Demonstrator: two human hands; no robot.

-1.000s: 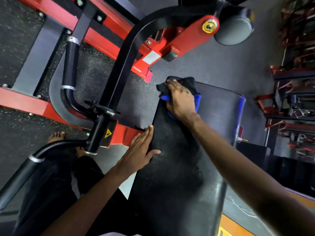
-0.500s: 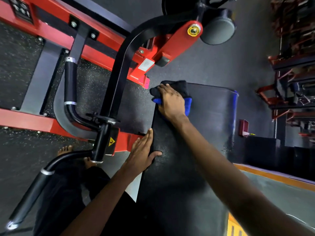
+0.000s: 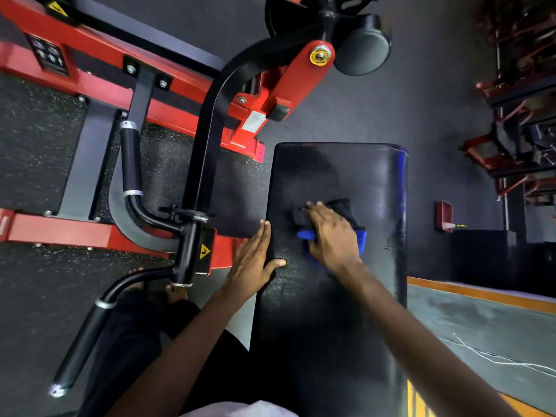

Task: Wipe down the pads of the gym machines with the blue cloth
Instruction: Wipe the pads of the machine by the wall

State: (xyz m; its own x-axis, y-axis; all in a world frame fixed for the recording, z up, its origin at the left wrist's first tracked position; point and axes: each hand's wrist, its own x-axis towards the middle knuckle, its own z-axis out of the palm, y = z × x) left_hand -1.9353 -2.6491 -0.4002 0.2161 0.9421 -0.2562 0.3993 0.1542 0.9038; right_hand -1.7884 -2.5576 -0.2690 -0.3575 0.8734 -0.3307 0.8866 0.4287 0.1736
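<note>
A long black pad [image 3: 340,170] of a red gym machine runs away from me in the head view. My right hand [image 3: 332,236] lies flat on the blue cloth [image 3: 359,240] and presses it onto the middle of the pad. The cloth looks dark on its far side and bright blue at its near edges. My left hand [image 3: 255,257] rests open on the pad's left edge, fingers straight along the side and thumb on top.
The red frame [image 3: 90,85] and a black curved arm [image 3: 207,139] with padded handles [image 3: 131,158] stand to the left. A round black roller pad [image 3: 362,48] sits at the far end. More red machines [image 3: 517,139] line the right. My legs and bare feet are below left.
My right hand has dragged the cloth from the pad's far left corner back toward me, to the middle of the pad. My left hand has stayed on the left edge.
</note>
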